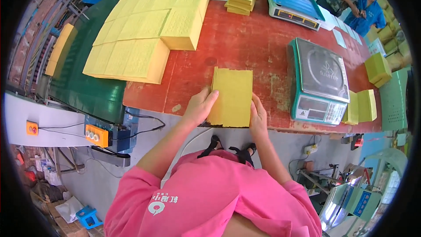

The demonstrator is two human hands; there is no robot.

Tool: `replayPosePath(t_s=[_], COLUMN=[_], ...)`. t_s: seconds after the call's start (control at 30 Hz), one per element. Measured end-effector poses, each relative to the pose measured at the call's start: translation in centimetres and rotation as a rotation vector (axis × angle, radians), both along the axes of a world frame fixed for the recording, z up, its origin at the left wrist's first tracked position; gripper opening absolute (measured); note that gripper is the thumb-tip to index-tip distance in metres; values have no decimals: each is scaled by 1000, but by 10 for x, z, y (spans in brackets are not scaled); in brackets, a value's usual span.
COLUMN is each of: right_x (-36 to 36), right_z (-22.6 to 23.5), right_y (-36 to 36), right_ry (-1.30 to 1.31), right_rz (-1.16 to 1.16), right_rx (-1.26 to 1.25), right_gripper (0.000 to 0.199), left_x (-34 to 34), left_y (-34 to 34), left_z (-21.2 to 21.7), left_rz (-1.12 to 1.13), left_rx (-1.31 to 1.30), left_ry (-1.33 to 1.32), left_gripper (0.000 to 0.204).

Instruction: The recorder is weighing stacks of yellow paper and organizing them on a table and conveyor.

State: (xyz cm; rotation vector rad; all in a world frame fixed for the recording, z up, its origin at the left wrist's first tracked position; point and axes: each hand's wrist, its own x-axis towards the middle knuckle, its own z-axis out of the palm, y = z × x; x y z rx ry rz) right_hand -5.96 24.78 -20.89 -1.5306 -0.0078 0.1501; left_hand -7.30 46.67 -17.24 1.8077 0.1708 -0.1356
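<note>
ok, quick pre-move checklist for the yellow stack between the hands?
1. Left hand on the stack's left edge: ok.
2. Right hand on its right edge: ok.
3. Yellow paper stack squared, edges aligned: ok.
4. Stack fully on the red table: not ok, near end sits at the table edge.
5. Green scale pan free: ok.
6. Sheet count in the stack: cannot tell.

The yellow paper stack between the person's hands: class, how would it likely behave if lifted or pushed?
The yellow paper stack, squared between left hand and right hand, is thin, so probably light and bendable. Loose sheets could fan apart if pushed. It lies flat, so it shouldn't roll.
</note>
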Motion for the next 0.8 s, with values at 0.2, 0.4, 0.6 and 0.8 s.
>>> replayPosePath(t_s=[0.2, 0.4, 0.6, 0.8], right_x=[28, 34, 51, 53], right_z=[45, -6, -12, -24], right_y=[-4, -5, -5, -2], right_ry=[-355, -332, -186, -245], right_rz=[74, 38, 7, -73], right_rx=[245, 250, 223, 66], right_gripper=[40, 36, 46, 52], left_x=[0, 3, 16, 36], left_y=[-13, -10, -2, -13], left_z=[26, -33, -55, -77], left_rz=[-78, -112, -112, -115], left_rx=[-48, 33, 26, -158], left_ry=[-329, -399, -365, -269], left_gripper=[55, 66, 76, 52])
